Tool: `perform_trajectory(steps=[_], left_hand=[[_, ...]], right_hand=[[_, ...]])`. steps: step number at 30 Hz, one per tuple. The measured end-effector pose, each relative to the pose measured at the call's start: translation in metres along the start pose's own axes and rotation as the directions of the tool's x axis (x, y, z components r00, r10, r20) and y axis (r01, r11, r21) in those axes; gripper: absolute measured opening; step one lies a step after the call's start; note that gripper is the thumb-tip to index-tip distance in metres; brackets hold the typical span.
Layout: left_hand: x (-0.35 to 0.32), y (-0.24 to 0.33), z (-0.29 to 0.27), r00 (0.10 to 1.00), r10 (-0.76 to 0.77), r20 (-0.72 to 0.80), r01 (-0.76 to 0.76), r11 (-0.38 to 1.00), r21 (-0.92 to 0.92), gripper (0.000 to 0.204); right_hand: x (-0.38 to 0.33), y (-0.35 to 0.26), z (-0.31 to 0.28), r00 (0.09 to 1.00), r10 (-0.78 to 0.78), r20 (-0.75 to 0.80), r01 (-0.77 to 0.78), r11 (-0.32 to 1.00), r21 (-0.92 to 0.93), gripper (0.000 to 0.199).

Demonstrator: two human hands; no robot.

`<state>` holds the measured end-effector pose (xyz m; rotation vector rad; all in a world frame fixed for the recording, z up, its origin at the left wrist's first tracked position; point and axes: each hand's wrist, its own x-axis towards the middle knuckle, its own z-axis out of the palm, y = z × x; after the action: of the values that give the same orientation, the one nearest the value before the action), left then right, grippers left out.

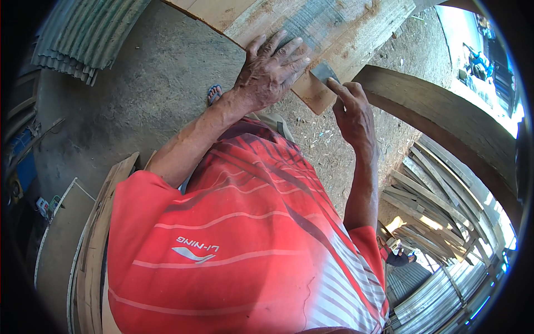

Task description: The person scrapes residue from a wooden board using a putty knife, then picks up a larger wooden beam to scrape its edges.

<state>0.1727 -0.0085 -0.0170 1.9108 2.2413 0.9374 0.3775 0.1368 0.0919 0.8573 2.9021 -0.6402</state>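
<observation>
A wide wooden board (345,33) lies before me at the top of the view, with a narrower tab of wood (312,96) at its near end. Brown dust and a bluish-grey patch mark its face. My left hand (272,72) rests on the board near that end, palm down, fingers stretched and slightly apart. In my right hand (353,108) is a small flat grey plate, like a scraper blade (324,72), pinched between thumb and fingers. The plate sits against the board just right of my left fingertips. Its grip end is partly hidden by my fingers.
A thick wooden beam (439,106) runs off to the right beside the board. Stacked planks (434,206) lie at lower right. Corrugated sheets (92,36) stand at upper left, and boards (92,250) lean at lower left. Shavings litter the concrete floor (161,72). Another person (399,258) is at lower right.
</observation>
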Motion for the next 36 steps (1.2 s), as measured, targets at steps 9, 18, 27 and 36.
perform_trajectory(steps=[9,18,27,36], left_hand=[[0.001,-0.002,0.001,1.0,0.001,-0.016,-0.001,1.0,0.004,0.043],[-0.001,-0.005,0.001,1.0,0.023,-0.01,-0.023,0.999,-0.048,0.042],[-0.036,-0.005,0.005,0.997,-0.039,-0.063,0.029,0.988,-0.154,0.066],[-0.02,-0.02,0.01,0.993,0.066,-0.101,-0.081,0.985,-0.152,0.066]], right_hand=[[0.001,0.003,0.007,0.999,-0.034,-0.013,0.034,0.999,0.009,0.051],[0.01,-0.019,-0.002,0.98,0.189,-0.067,-0.186,0.981,0.045,0.041],[0.008,-0.073,0.003,0.962,0.228,0.147,-0.236,0.971,0.038,0.038],[0.016,-0.065,0.001,0.927,0.368,0.077,-0.373,0.925,0.071,0.041]])
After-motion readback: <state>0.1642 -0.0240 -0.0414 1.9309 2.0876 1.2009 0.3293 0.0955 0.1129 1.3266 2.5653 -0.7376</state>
